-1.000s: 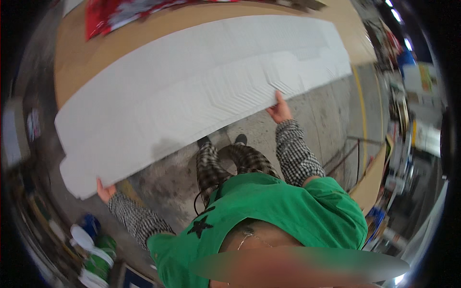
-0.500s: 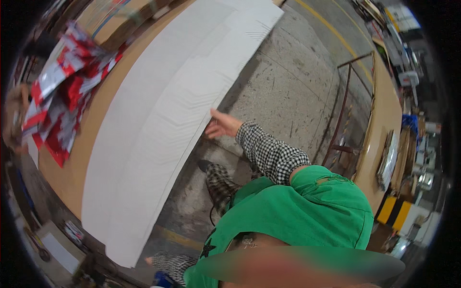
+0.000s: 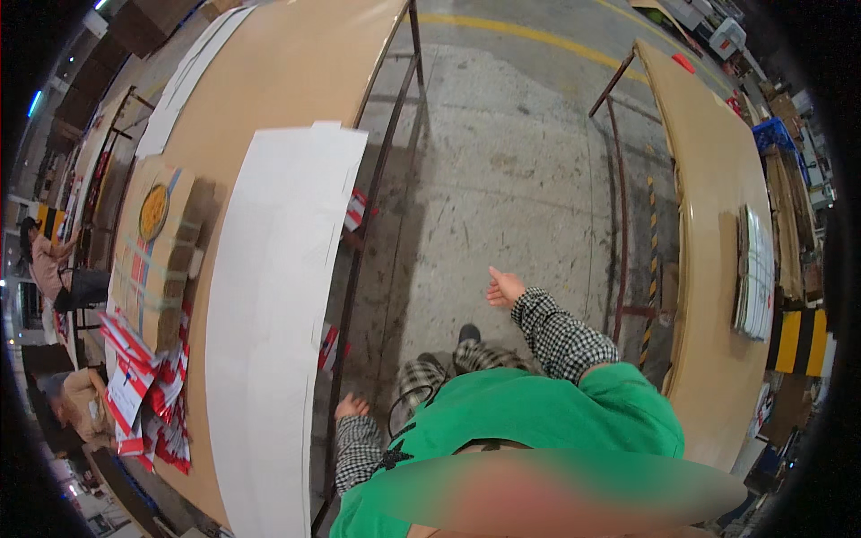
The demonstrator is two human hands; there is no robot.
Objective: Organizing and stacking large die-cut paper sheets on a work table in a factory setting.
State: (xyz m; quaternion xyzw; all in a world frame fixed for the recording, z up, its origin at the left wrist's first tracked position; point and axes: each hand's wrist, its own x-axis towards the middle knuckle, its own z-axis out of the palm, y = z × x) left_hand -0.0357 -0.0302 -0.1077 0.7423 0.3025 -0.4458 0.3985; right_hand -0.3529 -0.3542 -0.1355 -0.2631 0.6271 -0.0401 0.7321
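Observation:
My right hand [image 3: 506, 288] is held out over the concrete floor between two tables. Its thumb points up, the fingers bend loosely, and nothing is in it. Lower and to the left, my left hand [image 3: 351, 406] hangs beside the edge of the left table [image 3: 269, 63], empty, with its thumb away from the fingers. Long white sheets [image 3: 273, 269], layered flat, lie along that table's near edge, closest to my left hand. Neither hand touches them. Both arms wear checked sleeves under a green garment.
On the left table stand a strapped cardboard bundle [image 3: 152, 255] and a heap of red and white packets [image 3: 166, 394]. Two people [image 3: 54, 264] are beyond it at the left. The right table [image 3: 713, 197] carries a tied flat stack [image 3: 755, 273]. Red and white pieces [image 3: 356, 212] show below the left table.
My view has turned, so the left table and its white sheets now run more upright in it. My right hand is farther from the sheets, over the floor; more of my left hand shows.

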